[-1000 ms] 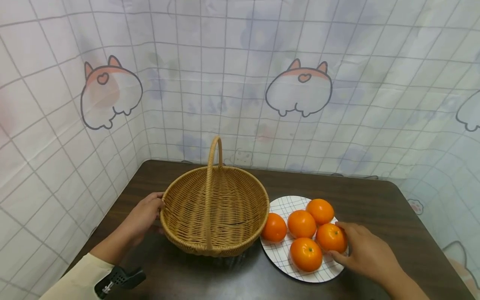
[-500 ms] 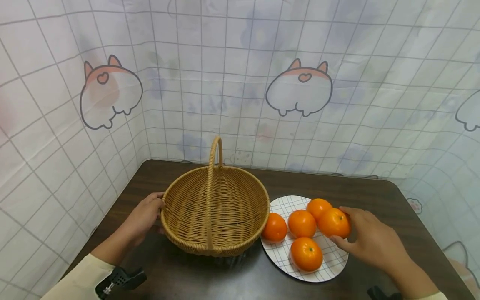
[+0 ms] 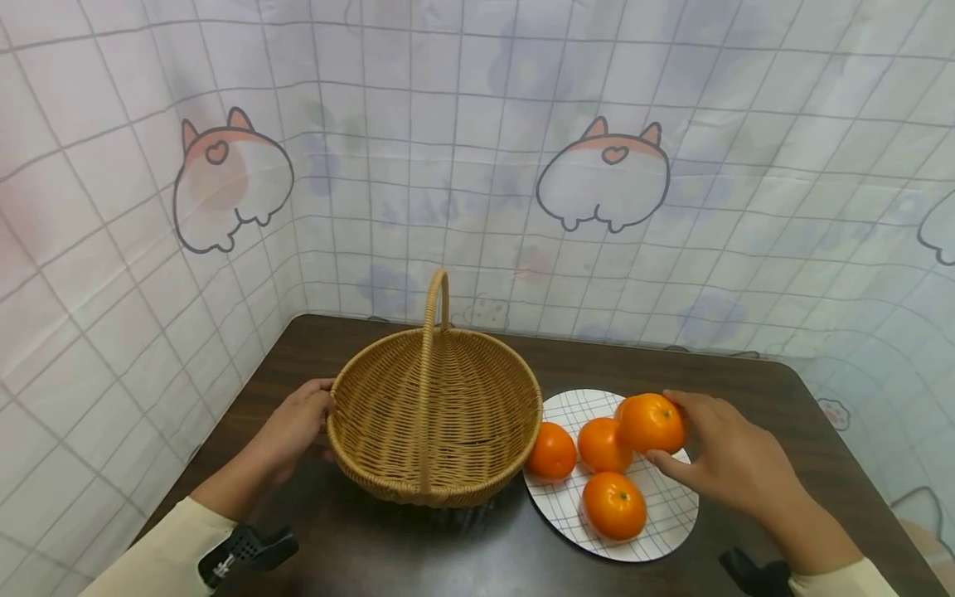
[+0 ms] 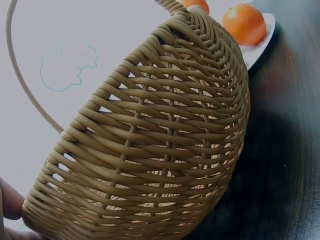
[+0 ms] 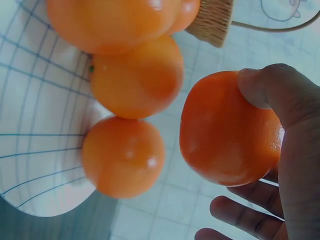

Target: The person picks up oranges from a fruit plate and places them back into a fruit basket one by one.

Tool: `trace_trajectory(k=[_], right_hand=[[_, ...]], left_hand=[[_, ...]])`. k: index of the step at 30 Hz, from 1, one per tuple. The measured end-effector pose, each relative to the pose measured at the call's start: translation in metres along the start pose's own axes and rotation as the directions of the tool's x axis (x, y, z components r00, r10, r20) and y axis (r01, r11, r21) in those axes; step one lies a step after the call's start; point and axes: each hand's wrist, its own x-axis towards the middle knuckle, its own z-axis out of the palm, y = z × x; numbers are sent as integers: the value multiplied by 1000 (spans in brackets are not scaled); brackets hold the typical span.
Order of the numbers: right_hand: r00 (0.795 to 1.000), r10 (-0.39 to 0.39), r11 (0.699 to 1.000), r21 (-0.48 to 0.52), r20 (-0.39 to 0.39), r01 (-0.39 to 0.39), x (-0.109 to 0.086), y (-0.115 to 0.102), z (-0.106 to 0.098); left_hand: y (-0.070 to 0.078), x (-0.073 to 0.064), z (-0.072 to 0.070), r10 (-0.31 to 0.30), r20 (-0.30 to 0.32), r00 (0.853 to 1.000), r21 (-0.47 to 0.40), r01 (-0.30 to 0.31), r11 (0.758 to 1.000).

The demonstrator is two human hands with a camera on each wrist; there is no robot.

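Note:
My right hand (image 3: 734,456) holds an orange (image 3: 652,423) between thumb and fingers, raised above the right side of a round white plate (image 3: 675,510) with a grid pattern. The right wrist view shows the thumb on top of this fruit. Several other oranges (image 3: 614,507) lie on the plate; the held one partly hides the one behind it. To the left stands a wicker basket (image 3: 485,390) with an arched handle, and no fruit shows inside. My left hand (image 3: 294,427) grips its left rim, the fingers partly hidden behind the weave.
A dark wooden table (image 3: 358,547) carries everything. Behind and beside it hangs a white checked cloth (image 3: 492,191) with cartoon animal prints. The plate sits close against the basket's right side. The basket's handle (image 3: 427,373) arches high over its middle.
The right hand has taken hold of the orange at the plate's right side, lifted it and brought it slightly up and left. The left hand stays on the basket rim.

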Motion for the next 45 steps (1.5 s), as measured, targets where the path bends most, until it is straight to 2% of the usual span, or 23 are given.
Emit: trace_trajectory(k=[12, 20, 32, 40, 45], right_hand=[[999, -50, 998, 34, -8, 50, 24, -23, -8], [997, -78, 994, 74, -25, 79, 35, -37, -5], [992, -114, 989, 83, -62, 119, 52, -58, -5], [987, -148, 984, 94, -59, 153, 60, -71, 0], [990, -141, 986, 85, -31, 143, 67, -78, 5]], left_hand=[[0, 0, 0, 22, -13, 1000, -4, -22, 1000], [-3, 0, 1, 18, -21, 1000, -11, -18, 1000], [-5, 1, 3, 28, -37, 999, 1, -28, 1000], [-4, 0, 4, 32, -46, 998, 13, -32, 999], [-5, 1, 4, 50, -41, 998, 7, -49, 999]])
